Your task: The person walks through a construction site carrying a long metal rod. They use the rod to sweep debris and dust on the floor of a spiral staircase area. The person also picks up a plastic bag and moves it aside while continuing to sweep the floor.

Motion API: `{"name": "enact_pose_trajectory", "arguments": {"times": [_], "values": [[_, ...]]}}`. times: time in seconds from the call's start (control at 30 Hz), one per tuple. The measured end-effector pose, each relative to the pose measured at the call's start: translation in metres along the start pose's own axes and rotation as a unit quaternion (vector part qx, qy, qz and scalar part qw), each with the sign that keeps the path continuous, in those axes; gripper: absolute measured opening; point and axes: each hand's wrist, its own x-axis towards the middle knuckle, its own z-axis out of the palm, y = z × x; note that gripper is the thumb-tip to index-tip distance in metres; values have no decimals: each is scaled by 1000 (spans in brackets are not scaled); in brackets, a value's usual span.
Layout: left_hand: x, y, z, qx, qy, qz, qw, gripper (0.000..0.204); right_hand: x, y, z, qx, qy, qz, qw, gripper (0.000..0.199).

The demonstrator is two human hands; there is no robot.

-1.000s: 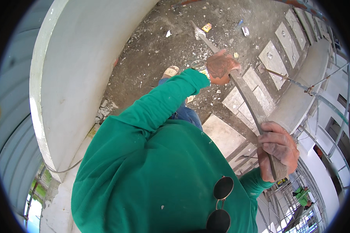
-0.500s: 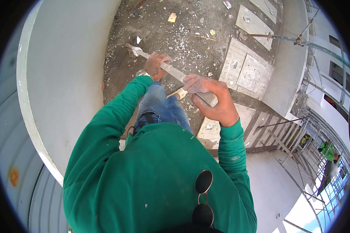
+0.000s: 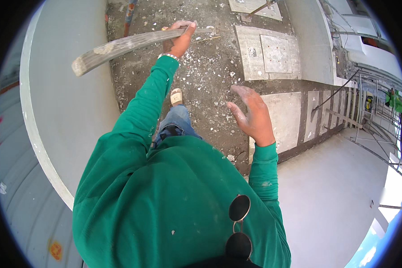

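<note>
My left hand [image 3: 182, 39] is closed around a long, dusty wooden stick [image 3: 129, 43] near its far end. The stick slants across the upper left, its thick pale butt pointing left in front of the grey wall. A small whitish piece shows at its other end, too small to make out. My right hand [image 3: 253, 117], coated with pale dust, is in the air to the right of the stick. Its fingers are apart and nothing is in them.
A tall grey wall [image 3: 71, 102] curves along the left. White chips litter the dark ground [image 3: 205, 85]. Concrete slabs [image 3: 277, 53] lie on the right, beside a low wall. A rusty, bluish pole [image 3: 129, 20] stands at the top. Scaffolding [image 3: 379, 116] and a person in green [image 3: 395, 100] are far right.
My right hand has let go of the stick and opened. My left hand has moved up, and the stick's thick end has swung over to the left. The view has shifted too.
</note>
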Motion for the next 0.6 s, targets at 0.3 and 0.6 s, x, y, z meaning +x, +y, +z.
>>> {"name": "enact_pose_trajectory", "arguments": {"times": [0.3, 0.6], "values": [[-133, 138, -21, -143, -359, -82, 919, 23, -134, -42, 148, 46, 207, 263, 941, 72], [-252, 72, -33, -96, -667, -146, 724, 29, -195, -24, 299, 282, 250, 469, 798, 33]]}}
